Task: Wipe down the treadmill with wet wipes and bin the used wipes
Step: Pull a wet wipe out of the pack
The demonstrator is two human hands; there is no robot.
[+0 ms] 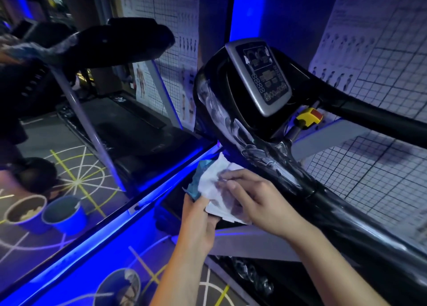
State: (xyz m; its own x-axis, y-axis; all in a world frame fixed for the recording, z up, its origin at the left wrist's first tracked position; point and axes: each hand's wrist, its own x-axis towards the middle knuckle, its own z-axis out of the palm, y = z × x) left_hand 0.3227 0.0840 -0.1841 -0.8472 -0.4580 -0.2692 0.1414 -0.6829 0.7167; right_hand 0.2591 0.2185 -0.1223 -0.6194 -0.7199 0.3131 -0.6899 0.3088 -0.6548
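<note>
My left grip [198, 220] curls round the wipe pack [196, 184]; my right grip [258, 197] pinches a wipe [216, 179]. Likely fault: a hard pull drags several sheets out together.

Pretty dim, mostly blue glow from the LED strip [161, 181] on the left. Wet streaks glare on the treadmill [208, 93], edges warp fisheye-style, far left's blurry.

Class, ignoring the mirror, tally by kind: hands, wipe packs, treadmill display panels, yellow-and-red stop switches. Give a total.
Hands: 2 (left hand, right hand)
Wipe packs: 1
Display panels: 1
Stop switches: 1
Total: 5
</note>
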